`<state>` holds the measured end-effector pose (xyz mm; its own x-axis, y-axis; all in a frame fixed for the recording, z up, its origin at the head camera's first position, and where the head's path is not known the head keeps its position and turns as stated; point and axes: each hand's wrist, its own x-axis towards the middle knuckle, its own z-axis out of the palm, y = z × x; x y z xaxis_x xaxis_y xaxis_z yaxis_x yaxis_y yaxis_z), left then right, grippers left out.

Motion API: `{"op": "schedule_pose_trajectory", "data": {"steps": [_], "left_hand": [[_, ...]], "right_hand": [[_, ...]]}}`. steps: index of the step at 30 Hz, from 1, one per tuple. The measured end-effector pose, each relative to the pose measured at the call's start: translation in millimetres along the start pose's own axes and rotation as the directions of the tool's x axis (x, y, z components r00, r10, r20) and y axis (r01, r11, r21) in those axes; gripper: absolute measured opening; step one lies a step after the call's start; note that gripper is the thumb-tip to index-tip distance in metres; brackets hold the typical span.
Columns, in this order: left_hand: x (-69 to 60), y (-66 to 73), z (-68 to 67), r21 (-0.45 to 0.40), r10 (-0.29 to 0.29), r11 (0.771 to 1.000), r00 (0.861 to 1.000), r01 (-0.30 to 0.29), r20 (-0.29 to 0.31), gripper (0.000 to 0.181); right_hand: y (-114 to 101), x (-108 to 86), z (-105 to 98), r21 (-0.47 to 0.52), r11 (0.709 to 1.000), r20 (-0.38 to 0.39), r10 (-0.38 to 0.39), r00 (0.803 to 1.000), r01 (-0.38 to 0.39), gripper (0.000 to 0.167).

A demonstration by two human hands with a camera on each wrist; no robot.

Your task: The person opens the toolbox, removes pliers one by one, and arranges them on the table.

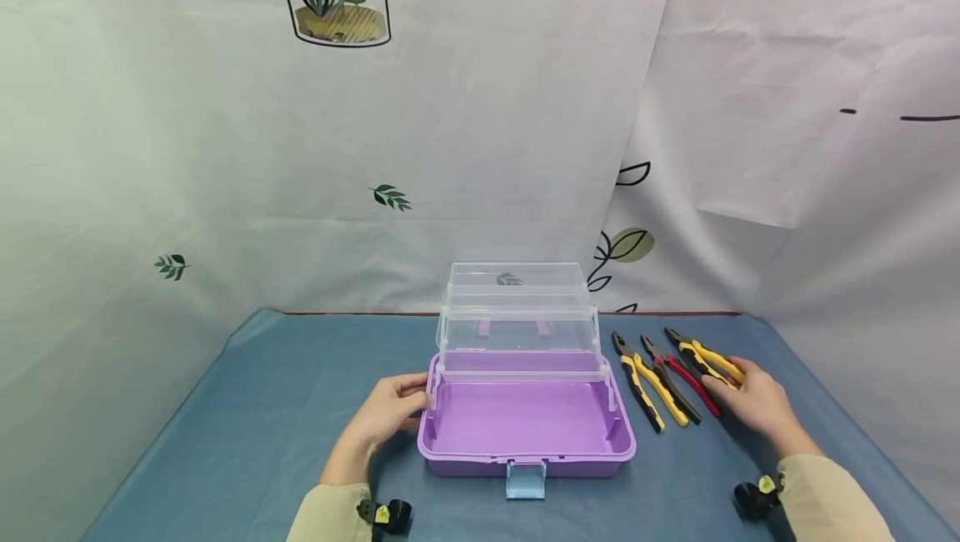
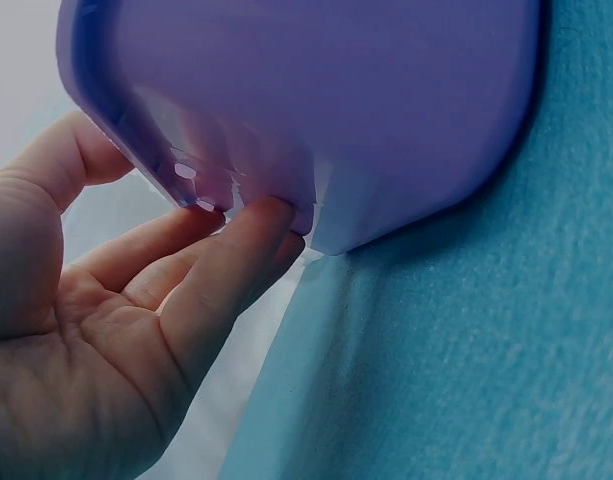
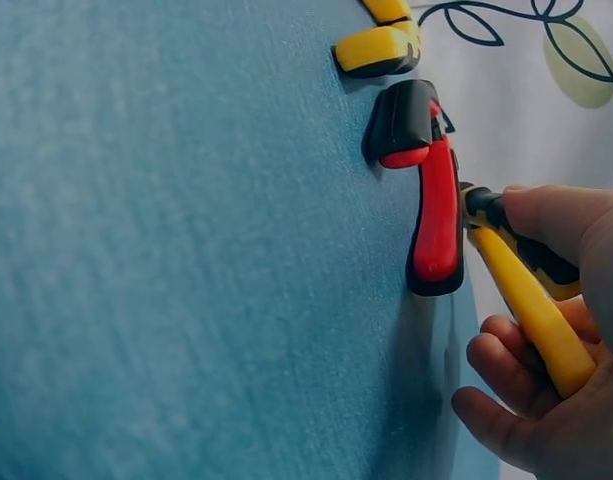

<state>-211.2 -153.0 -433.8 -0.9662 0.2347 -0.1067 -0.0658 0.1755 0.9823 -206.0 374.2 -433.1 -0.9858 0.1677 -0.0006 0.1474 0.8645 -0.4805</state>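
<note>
A purple toolbox (image 1: 525, 421) stands on the blue cloth, its clear lid (image 1: 517, 300) raised at the back. My left hand (image 1: 384, 415) holds the box's left side; in the left wrist view the thumb is at the rim and the fingers lie against the purple wall (image 2: 386, 110). To the right of the box, my right hand (image 1: 759, 407) grips the yellow-and-black handles of the rightmost pliers (image 1: 686, 348). The right wrist view shows the thumb on the black-and-yellow handle and the fingers around the yellow handle (image 3: 531, 310).
Red-and-black pliers (image 1: 682, 379) lie left of the gripped pair. Another yellow-and-black pair (image 1: 641, 375) lies nearer the box. A light blue latch (image 1: 526, 482) hangs at the box front. Behind the cloth-covered table (image 1: 300, 383) hangs a pale printed curtain (image 1: 487, 125).
</note>
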Motion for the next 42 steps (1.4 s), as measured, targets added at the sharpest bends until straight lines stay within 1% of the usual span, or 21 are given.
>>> {"op": "schedule_pose_trajectory", "data": {"steps": [6, 14, 24, 27, 30, 34, 37, 42], "left_hand": [[1.1, 0.8, 0.6, 0.002, 0.002, 1.0, 1.0, -0.002, -0.002, 0.057], [1.5, 0.2, 1.2, 0.004, 0.0, 1.0, 1.0, 0.0, -0.002, 0.058], [2.1, 1.8, 2.0, 0.006, 0.001, 1.0, 1.0, -0.001, 0.001, 0.057], [1.9, 2.9, 2.4, 0.008, -0.001, 1.0, 1.0, 0.001, -0.004, 0.057], [1.9, 3.6, 2.9, 0.009, -0.003, 1.0, 1.0, 0.003, -0.008, 0.058], [1.4, 4.1, 3.1, 0.008, -0.01, 1.0, 1.0, 0.01, -0.015, 0.058], [1.2, 4.1, 2.6, 0.013, -0.007, 1.0, 1.0, 0.007, -0.017, 0.058], [0.3, 3.0, -0.3, 0.037, -0.01, 0.999, 1.0, 0.01, -0.019, 0.058]], "right_hand": [[2, 1.6, -2, 0.026, 0.999, 0.032, 0.019, 0.999, -0.02, 0.093], [5, 3.8, -1, 0.021, 0.999, 0.082, 0.031, 0.996, -0.032, 0.092], [9, 5.6, -3, -0.007, 0.999, 0.101, 0.051, 0.994, -0.051, 0.091], [10, 5.5, -3, 0.001, 0.999, 0.099, 0.053, 0.994, -0.053, 0.088], [11, 5.9, -3, 0.011, 0.998, 0.092, 0.059, 0.994, -0.06, 0.081], [11, 5.6, -3, 0.013, 0.997, 0.091, 0.069, 0.993, -0.071, 0.08], [9, 4.2, -4, -0.001, 0.998, 0.085, 0.064, 0.994, -0.064, 0.082], [5, 1.9, -2, -0.033, 0.998, 0.083, 0.054, 0.995, -0.051, 0.08]]}}
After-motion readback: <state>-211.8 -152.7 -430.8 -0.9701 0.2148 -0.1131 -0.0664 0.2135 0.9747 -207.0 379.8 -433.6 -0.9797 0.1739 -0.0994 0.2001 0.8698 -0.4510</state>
